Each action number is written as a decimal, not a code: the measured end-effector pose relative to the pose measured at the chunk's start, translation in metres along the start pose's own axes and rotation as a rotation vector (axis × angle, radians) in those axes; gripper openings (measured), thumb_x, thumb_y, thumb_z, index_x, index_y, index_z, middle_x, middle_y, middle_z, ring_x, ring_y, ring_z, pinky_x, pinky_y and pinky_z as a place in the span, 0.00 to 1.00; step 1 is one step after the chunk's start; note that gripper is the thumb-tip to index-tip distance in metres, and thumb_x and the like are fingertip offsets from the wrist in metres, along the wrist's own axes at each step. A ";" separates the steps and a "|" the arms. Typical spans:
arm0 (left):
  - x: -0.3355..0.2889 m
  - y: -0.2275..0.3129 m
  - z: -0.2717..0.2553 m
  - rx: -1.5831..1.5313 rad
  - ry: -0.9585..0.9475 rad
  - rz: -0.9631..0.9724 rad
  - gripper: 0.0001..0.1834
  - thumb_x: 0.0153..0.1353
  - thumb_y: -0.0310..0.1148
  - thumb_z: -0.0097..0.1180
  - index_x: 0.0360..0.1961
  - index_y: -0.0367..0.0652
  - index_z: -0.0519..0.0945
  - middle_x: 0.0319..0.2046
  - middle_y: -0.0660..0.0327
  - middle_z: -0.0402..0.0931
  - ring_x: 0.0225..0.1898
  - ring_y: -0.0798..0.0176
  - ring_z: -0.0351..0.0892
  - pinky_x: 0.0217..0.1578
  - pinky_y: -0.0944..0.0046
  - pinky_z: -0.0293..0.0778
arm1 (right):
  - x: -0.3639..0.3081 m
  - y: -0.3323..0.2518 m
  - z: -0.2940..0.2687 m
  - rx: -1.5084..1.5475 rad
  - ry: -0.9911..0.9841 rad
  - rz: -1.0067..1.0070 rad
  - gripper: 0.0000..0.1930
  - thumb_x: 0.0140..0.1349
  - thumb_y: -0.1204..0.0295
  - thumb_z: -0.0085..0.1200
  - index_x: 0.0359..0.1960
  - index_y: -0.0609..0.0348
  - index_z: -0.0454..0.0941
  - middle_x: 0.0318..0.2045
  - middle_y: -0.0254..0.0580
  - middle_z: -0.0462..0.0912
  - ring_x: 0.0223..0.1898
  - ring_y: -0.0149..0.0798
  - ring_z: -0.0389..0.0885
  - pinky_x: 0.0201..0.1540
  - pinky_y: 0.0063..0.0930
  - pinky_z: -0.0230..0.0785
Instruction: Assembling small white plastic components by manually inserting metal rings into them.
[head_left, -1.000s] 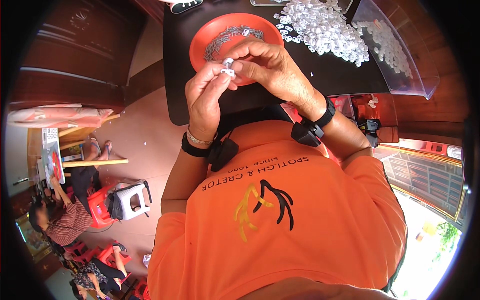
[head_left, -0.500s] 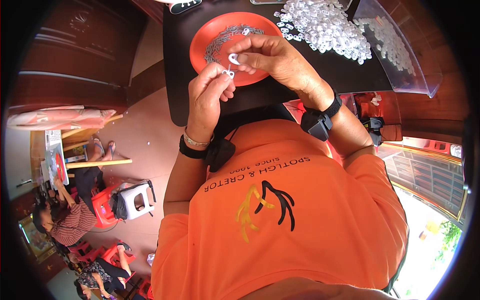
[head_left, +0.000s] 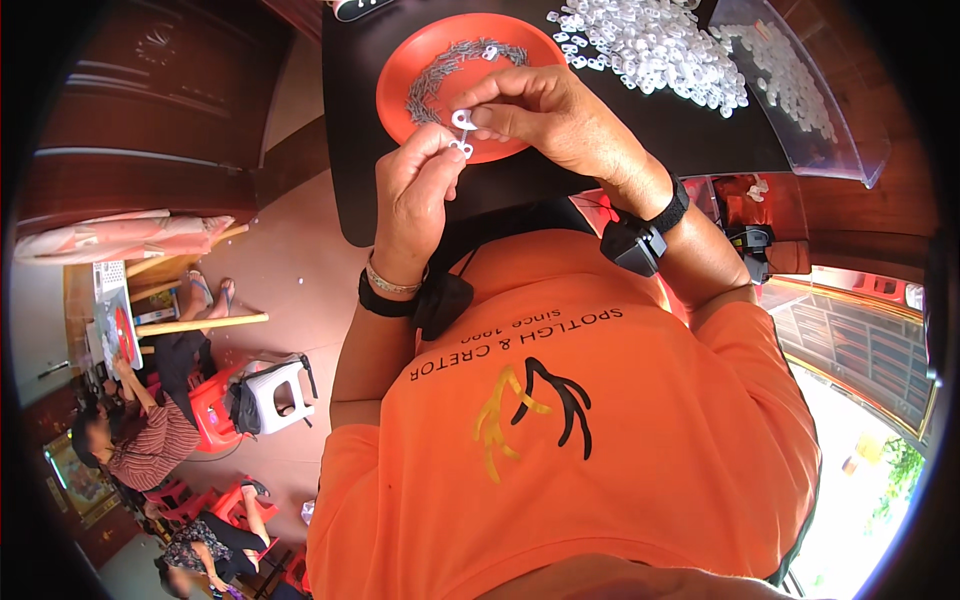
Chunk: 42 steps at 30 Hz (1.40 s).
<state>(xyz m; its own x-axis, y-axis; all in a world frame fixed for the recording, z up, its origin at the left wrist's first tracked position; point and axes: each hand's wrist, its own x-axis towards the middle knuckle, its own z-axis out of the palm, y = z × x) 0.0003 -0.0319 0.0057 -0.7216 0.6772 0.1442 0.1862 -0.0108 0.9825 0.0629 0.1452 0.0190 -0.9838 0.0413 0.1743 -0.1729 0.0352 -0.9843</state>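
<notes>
My left hand (head_left: pixel 413 193) is closed, thumb and forefinger pinching a small white plastic piece with round holes (head_left: pixel 461 150). A thin grey pin (head_left: pixel 463 135) stands up from that piece. Just above it, the fingers of my right hand (head_left: pixel 545 115) pinch a second white plastic piece (head_left: pixel 462 119), its hole facing up. This piece is at the pin's upper end; whether the pin has entered it I cannot tell. Both hands are over the near side of a red plate (head_left: pixel 393 75), which holds a ring of loose grey pins (head_left: pixel 428 82) and one white piece (head_left: pixel 490 52).
White plastic pieces (head_left: pixel 655 50) lie heaped on the black table (head_left: pixel 352 150), right of the plate. Beside them a clear plastic bin (head_left: pixel 860 160) holds more. At far left, one person (head_left: pixel 150 440) sits by a red stool; another person (head_left: pixel 205 545) sits lower down.
The right hand's white piece has turned so its hole now shows, and it sits over the pin. My left hand has shifted only slightly. The view has moved a little.
</notes>
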 end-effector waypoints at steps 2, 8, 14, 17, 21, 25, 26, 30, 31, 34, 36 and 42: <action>-0.001 0.000 0.001 -0.005 0.006 0.015 0.10 0.59 0.28 0.48 0.21 0.37 0.69 0.16 0.69 0.63 0.19 0.77 0.58 0.20 0.73 0.55 | -0.001 0.000 0.000 0.006 -0.003 0.033 0.10 0.61 0.74 0.55 0.43 0.62 0.81 0.36 0.36 0.83 0.42 0.28 0.79 0.49 0.23 0.70; -0.003 -0.004 0.002 -0.007 0.008 -0.004 0.08 0.60 0.29 0.46 0.24 0.39 0.71 0.17 0.69 0.66 0.20 0.77 0.60 0.22 0.75 0.54 | 0.000 0.002 0.003 -0.078 0.013 -0.020 0.10 0.61 0.73 0.55 0.42 0.61 0.81 0.36 0.36 0.83 0.42 0.28 0.80 0.49 0.22 0.70; -0.004 -0.004 0.003 0.016 0.019 -0.009 0.08 0.60 0.29 0.46 0.25 0.39 0.72 0.17 0.69 0.65 0.19 0.78 0.59 0.22 0.75 0.54 | -0.002 0.003 0.005 -0.146 -0.003 -0.060 0.09 0.62 0.71 0.55 0.41 0.62 0.80 0.34 0.37 0.83 0.40 0.29 0.81 0.47 0.23 0.71; -0.004 -0.002 0.006 0.016 0.042 -0.021 0.09 0.60 0.30 0.46 0.24 0.39 0.71 0.17 0.69 0.65 0.19 0.78 0.60 0.21 0.76 0.54 | -0.004 0.003 0.007 -0.157 -0.022 -0.042 0.08 0.63 0.77 0.53 0.42 0.65 0.80 0.35 0.37 0.83 0.39 0.28 0.81 0.46 0.21 0.73; -0.005 -0.003 0.005 -0.025 0.038 -0.018 0.09 0.61 0.30 0.45 0.25 0.39 0.72 0.17 0.69 0.66 0.19 0.78 0.61 0.21 0.76 0.55 | -0.008 0.001 0.009 -0.261 -0.019 -0.119 0.09 0.61 0.77 0.56 0.42 0.64 0.79 0.34 0.37 0.83 0.38 0.28 0.81 0.44 0.21 0.74; -0.006 -0.002 0.005 -0.090 0.010 -0.063 0.09 0.62 0.31 0.44 0.28 0.38 0.73 0.17 0.68 0.66 0.19 0.77 0.62 0.20 0.76 0.56 | -0.011 0.001 0.008 -0.317 -0.036 -0.209 0.11 0.57 0.78 0.60 0.43 0.61 0.79 0.32 0.37 0.83 0.36 0.28 0.81 0.42 0.21 0.74; -0.006 0.000 0.006 -0.129 0.013 -0.090 0.10 0.62 0.32 0.44 0.29 0.37 0.73 0.17 0.68 0.66 0.19 0.76 0.62 0.20 0.76 0.56 | -0.012 0.000 0.009 -0.317 -0.036 -0.209 0.11 0.57 0.78 0.60 0.43 0.61 0.79 0.32 0.37 0.83 0.36 0.28 0.81 0.42 0.21 0.74; -0.008 0.004 0.007 -0.171 0.026 -0.140 0.11 0.63 0.33 0.45 0.30 0.37 0.73 0.17 0.68 0.66 0.18 0.76 0.63 0.19 0.75 0.56 | -0.014 0.001 0.009 -0.342 -0.020 -0.241 0.13 0.52 0.80 0.58 0.42 0.61 0.79 0.34 0.42 0.83 0.38 0.39 0.83 0.40 0.28 0.76; -0.008 0.002 0.007 -0.186 0.016 -0.136 0.11 0.63 0.34 0.45 0.30 0.37 0.74 0.17 0.68 0.66 0.18 0.75 0.63 0.19 0.75 0.56 | -0.014 0.002 0.009 -0.360 -0.026 -0.259 0.14 0.51 0.80 0.58 0.42 0.62 0.79 0.35 0.42 0.83 0.38 0.40 0.83 0.40 0.28 0.76; -0.008 -0.001 0.010 -0.206 0.038 -0.121 0.12 0.63 0.35 0.46 0.31 0.36 0.75 0.16 0.68 0.65 0.17 0.75 0.62 0.18 0.76 0.55 | -0.017 -0.007 0.010 -0.508 -0.030 -0.244 0.14 0.51 0.77 0.59 0.42 0.61 0.79 0.35 0.44 0.83 0.38 0.42 0.83 0.40 0.29 0.76; -0.007 -0.002 0.014 -0.212 0.058 -0.108 0.12 0.63 0.35 0.46 0.31 0.36 0.75 0.16 0.68 0.65 0.16 0.76 0.62 0.18 0.76 0.55 | -0.018 -0.007 0.013 -0.544 0.003 -0.276 0.14 0.50 0.76 0.61 0.41 0.61 0.79 0.34 0.44 0.83 0.37 0.43 0.83 0.39 0.31 0.76; -0.007 -0.003 0.020 -0.151 0.171 -0.120 0.12 0.63 0.35 0.46 0.30 0.37 0.75 0.16 0.66 0.69 0.16 0.76 0.64 0.17 0.76 0.56 | -0.015 0.007 0.023 -0.718 0.142 -0.474 0.14 0.47 0.73 0.62 0.38 0.62 0.78 0.30 0.44 0.81 0.33 0.48 0.80 0.34 0.36 0.74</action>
<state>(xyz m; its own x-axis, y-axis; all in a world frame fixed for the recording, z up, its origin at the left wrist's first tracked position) 0.0179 -0.0221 -0.0004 -0.8371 0.5461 0.0313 0.0006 -0.0562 0.9984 0.0757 0.1214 0.0091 -0.7921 -0.0148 0.6102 -0.4446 0.6989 -0.5603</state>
